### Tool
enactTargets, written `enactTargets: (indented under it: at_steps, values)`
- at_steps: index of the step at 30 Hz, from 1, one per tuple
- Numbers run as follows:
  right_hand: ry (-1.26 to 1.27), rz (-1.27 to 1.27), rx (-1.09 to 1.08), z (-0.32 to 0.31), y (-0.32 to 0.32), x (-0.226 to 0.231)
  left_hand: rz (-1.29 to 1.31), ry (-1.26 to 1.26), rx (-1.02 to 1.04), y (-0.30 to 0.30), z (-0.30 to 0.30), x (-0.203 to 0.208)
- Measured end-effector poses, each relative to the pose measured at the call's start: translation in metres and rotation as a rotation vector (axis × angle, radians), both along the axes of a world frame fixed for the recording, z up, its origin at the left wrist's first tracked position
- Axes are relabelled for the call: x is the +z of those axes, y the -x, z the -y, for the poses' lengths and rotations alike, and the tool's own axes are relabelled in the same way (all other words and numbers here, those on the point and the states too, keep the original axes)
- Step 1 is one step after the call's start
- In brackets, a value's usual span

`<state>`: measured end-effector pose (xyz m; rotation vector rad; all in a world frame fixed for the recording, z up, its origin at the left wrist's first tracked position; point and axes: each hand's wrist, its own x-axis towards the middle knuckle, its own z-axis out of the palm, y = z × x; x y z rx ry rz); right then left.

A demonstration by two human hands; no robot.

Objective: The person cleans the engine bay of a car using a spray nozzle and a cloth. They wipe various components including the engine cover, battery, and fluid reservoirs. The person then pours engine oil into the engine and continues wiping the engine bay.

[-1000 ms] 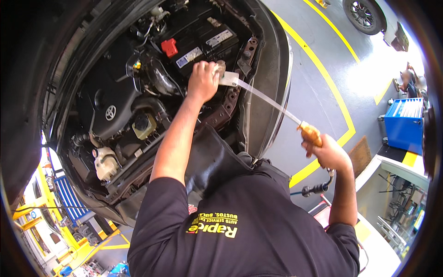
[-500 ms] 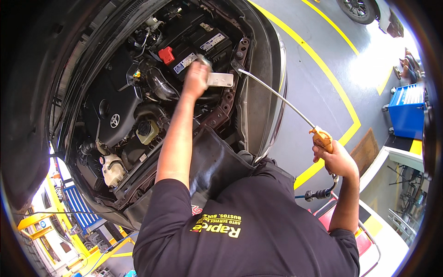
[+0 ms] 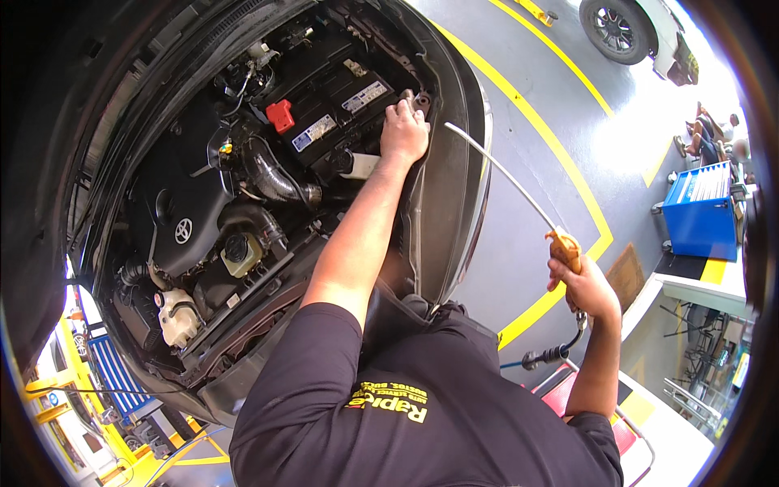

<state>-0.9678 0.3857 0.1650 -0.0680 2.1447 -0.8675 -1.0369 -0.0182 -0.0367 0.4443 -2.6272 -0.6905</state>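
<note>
My right hand point(image 3: 586, 286) is wrapped round the handle of an orange air blow gun point(image 3: 565, 250), its long metal nozzle pointing toward the car's front edge. A hose hangs from the gun's base. Over the engine bay, my left hand point(image 3: 404, 134) presses on the frame beside the black car battery point(image 3: 329, 96), fingers bent. Whatever lies under those fingers is hidden. A red terminal cover point(image 3: 280, 116) sits on the battery's left side. Partly behind my left wrist lies a whitish flat piece point(image 3: 361, 165).
The black engine cover point(image 3: 174, 219), a ribbed intake pipe point(image 3: 276, 174) and a white fluid reservoir point(image 3: 177, 318) fill the bay. The raised hood point(image 3: 36, 187) stands at left. A blue tool cabinet point(image 3: 699, 213) and another car's wheel point(image 3: 614, 32) are at right.
My left hand has moved right, from near the battery's front side to the frame at its right. The blow gun's nozzle tip has shifted outward from the car. The view has shifted slightly.
</note>
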Motion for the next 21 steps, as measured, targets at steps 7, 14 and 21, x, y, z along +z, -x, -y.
enactTargets:
  at_steps: [7, 14, 21]
  values:
    - [0.049, 0.076, 0.041, 0.020, 0.034, -0.005, 0.365, -0.009, -0.255, 0.016, 0.034, 0.012]
    - [0.089, -0.030, -0.080, 0.041, 0.086, 0.006, 0.287, -0.390, 0.275, 0.042, 0.091, 0.065]
    - [0.090, -0.023, -0.105, 0.070, 0.131, 0.009, 0.202, 0.259, -0.202, 0.132, 0.103, 0.037]
